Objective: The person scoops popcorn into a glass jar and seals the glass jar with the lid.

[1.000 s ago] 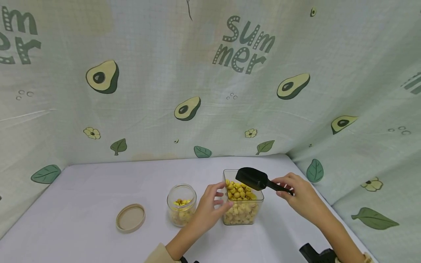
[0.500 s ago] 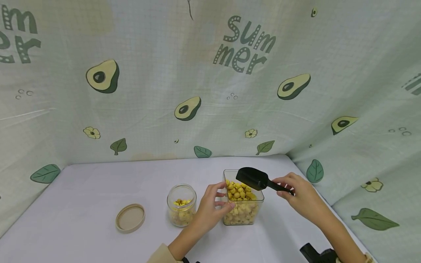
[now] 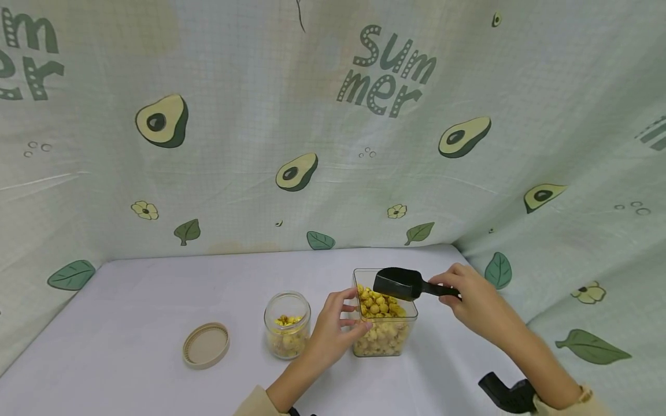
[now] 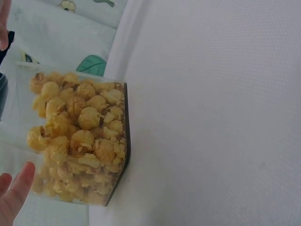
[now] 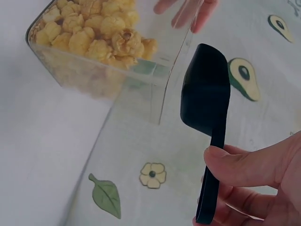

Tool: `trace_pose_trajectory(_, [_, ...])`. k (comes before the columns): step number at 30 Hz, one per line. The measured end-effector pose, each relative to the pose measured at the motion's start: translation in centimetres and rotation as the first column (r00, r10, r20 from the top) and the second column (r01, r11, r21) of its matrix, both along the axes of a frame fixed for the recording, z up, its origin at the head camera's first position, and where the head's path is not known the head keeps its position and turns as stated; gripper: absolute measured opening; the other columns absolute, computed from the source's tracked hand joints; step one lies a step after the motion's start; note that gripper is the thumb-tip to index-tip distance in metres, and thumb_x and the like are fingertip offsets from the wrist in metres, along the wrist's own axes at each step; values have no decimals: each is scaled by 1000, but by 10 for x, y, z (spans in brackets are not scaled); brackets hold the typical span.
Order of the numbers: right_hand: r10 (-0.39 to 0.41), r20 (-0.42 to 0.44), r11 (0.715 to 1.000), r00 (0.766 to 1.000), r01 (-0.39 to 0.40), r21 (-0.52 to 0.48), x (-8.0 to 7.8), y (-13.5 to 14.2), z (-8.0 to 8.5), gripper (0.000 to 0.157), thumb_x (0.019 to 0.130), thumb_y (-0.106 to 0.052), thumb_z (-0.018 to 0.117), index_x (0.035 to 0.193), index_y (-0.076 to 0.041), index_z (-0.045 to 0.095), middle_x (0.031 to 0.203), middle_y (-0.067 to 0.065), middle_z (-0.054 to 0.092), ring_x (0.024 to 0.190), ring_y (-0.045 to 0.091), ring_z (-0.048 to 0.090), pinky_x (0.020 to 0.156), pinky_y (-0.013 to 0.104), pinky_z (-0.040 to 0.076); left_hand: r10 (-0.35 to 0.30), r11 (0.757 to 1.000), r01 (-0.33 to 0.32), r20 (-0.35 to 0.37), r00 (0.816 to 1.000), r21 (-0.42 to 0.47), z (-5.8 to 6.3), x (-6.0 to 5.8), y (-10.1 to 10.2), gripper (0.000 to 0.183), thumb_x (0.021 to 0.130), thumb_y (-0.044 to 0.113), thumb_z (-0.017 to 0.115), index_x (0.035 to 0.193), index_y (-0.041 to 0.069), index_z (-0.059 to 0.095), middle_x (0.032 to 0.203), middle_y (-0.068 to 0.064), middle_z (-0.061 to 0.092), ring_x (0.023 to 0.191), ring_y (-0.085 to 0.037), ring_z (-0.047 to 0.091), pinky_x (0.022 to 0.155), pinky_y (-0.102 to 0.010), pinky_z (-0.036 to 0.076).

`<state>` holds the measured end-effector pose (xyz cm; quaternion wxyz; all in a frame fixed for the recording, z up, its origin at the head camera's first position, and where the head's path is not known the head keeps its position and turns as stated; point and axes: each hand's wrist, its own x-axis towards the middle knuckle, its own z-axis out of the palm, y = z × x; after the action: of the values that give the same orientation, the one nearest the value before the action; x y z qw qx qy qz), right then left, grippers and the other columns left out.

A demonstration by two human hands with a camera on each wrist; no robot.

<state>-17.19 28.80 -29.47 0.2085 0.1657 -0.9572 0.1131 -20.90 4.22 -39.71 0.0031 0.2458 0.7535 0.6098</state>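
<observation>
A clear square-topped container (image 3: pixel 386 319) holding yellow popcorn (image 3: pixel 382 306) stands on the white-covered table. My left hand (image 3: pixel 333 325) steadies its left side near the rim, thumb at the front and fingers along the side wall. In the right wrist view its fingertips (image 5: pixel 202 16) show beside and through the clear wall. My right hand (image 3: pixel 470 297) grips a black scoop (image 3: pixel 398 283) by the handle, thumb on top. The scoop's bowl is over the container's opening, above the popcorn, in the head view. Whatever lies inside the bowl is hidden.
Left of the container stands an open glass jar (image 3: pixel 288 338) with some popcorn in it, close to my left forearm. Further left, a round beige lid (image 3: pixel 206 345) lies on the table (image 3: pixel 130 323). A printed avocado cloth (image 3: pixel 224 127) hangs behind and at the sides.
The right hand's wrist has risen slightly and turned, bringing the scoop's handle closer to level. Its bowl stays over the container. The left hand, jar and lid have hardly moved.
</observation>
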Motion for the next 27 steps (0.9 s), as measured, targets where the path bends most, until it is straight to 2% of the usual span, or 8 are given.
trace_pose_trajectory(6, [-35,20,985,999,31,168,-3,-11,16,24,70,5,73,91,-8,71,76,-3,50,76,17,48,58,27,40,0,1000,0,-1,1000,15,1,1,-1,63,84,22,69,137,4,38,134,-13,40,110,-26,50,84,-28,54])
trace_pose_trajectory(10, [-29,1,951,1000,28,307,-6,-19,28,26,69,7,72,89,-8,71,75,-1,49,75,19,46,60,29,42,1,1000,-1,-3,1000,21,1,2,-1,63,84,21,69,137,4,38,134,-13,40,111,-26,50,85,-30,54])
trace_pose_trajectory(13, [-19,-19,897,1000,25,442,-7,-28,37,27,66,8,72,88,-8,70,79,2,51,77,21,46,65,33,43,-1,1000,1,2,1000,27,1,2,-1,63,84,21,69,137,5,38,134,-13,40,111,-25,50,85,-31,54])
trace_pose_trajectory(18, [7,-60,779,998,32,627,-8,-44,48,23,63,-3,80,79,-8,65,84,6,51,79,23,43,68,33,41,-5,999,4,6,1000,34,1,2,-1,64,84,22,69,137,6,38,133,-13,41,111,-25,50,85,-30,54])
trace_pose_trajectory(21, [65,-133,723,989,45,689,-8,-50,51,25,61,-7,83,68,-10,59,79,6,48,72,20,37,62,30,36,-5,999,4,9,1000,37,0,2,-1,64,84,23,69,137,6,38,134,-13,41,111,-25,50,85,-29,54])
trace_pose_trajectory(23, [102,-168,698,981,50,714,-8,-55,52,29,61,-6,83,62,-11,55,73,5,43,69,19,33,59,29,31,-4,999,3,14,1000,40,1,2,0,65,84,23,70,137,5,38,133,-13,41,111,-25,50,85,-28,54])
trace_pose_trajectory(25, [108,-177,667,978,61,742,-9,-60,54,32,62,-6,83,58,-12,52,70,4,39,68,18,31,59,28,30,0,999,-1,20,1000,38,0,2,0,64,83,22,70,137,5,38,133,-14,41,111,-25,51,84,-27,54])
trace_pose_trajectory(27, [96,-167,621,981,72,780,-9,-66,55,33,64,-8,82,56,-12,50,68,3,37,68,18,31,60,27,31,9,999,-10,28,1000,34,0,1,1,64,83,22,70,136,4,39,132,-14,42,110,-26,51,84,-25,53])
